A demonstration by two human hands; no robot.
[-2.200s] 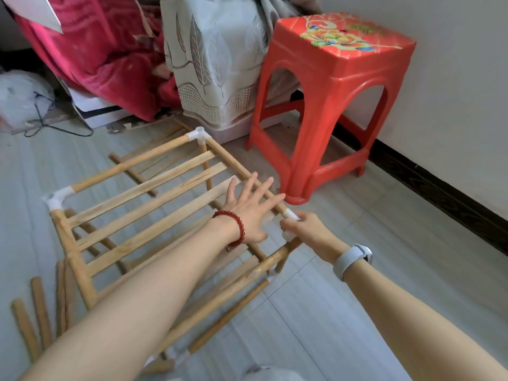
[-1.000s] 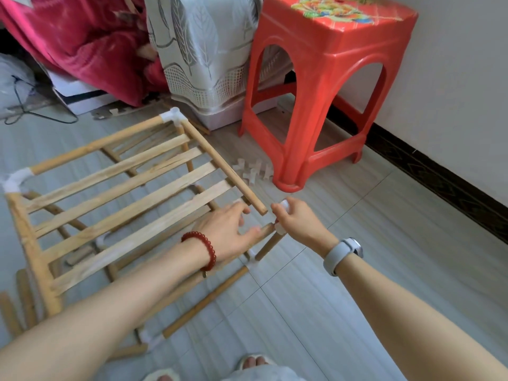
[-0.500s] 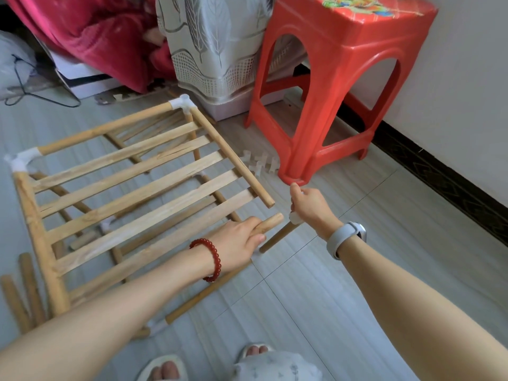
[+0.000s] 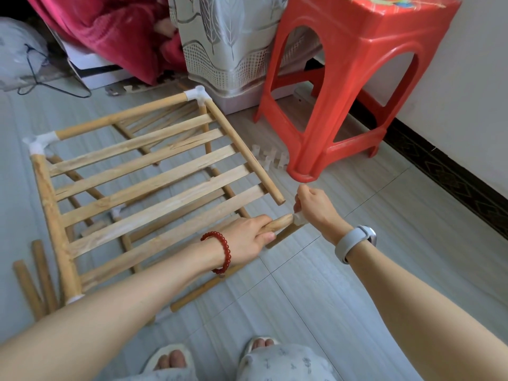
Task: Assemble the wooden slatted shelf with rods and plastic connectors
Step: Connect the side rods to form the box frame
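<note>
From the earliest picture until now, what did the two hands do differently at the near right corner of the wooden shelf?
The left hand, first laid flat and open on the wooden slats, now grips the end of the near round wooden rod. The white plastic corner connector has come off the right side rod; the right hand still pinches it, now against the near rod's tip. The red plastic stool has not moved.

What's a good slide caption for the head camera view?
Left hand grips the front rod while right hand holds a plastic connector at its end.
</note>
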